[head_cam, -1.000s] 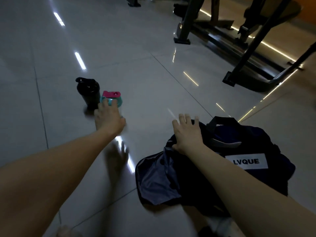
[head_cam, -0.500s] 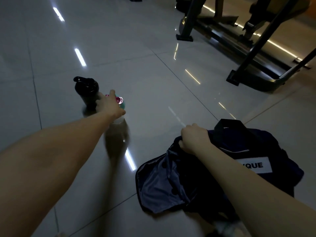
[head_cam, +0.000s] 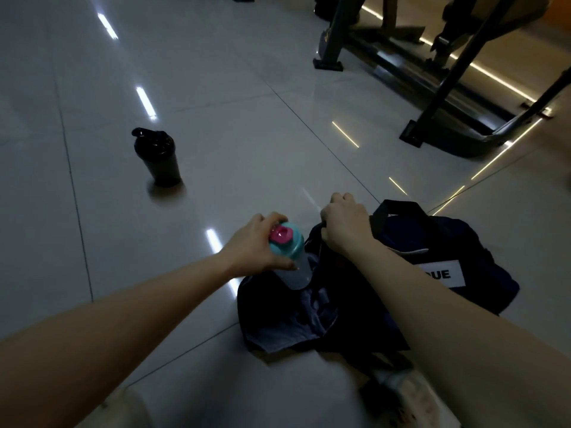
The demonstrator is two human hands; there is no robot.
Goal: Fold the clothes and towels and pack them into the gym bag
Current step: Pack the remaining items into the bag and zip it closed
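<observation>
A dark navy gym bag [head_cam: 457, 242] with a white label lies open on the tiled floor, its grey lining showing at the near left. My left hand [head_cam: 256, 248] grips a clear bottle [head_cam: 292, 267] with a teal lid and pink cap, holding it tilted over the bag's open mouth. My right hand [head_cam: 346, 227] is curled round the bag's upper edge beside a black handle and holds it up. No clothes or towels are plainly visible.
A black shaker bottle [head_cam: 159, 157] stands upright on the floor to the far left. Dark gym machine frames [head_cam: 432, 88] occupy the top right. A pale shoe [head_cam: 411, 400] shows at the bottom right.
My left hand lifted the teal-lidded bottle from beside the black shaker and carried it right to the bag's opening. My right hand still grips the bag's edge.
</observation>
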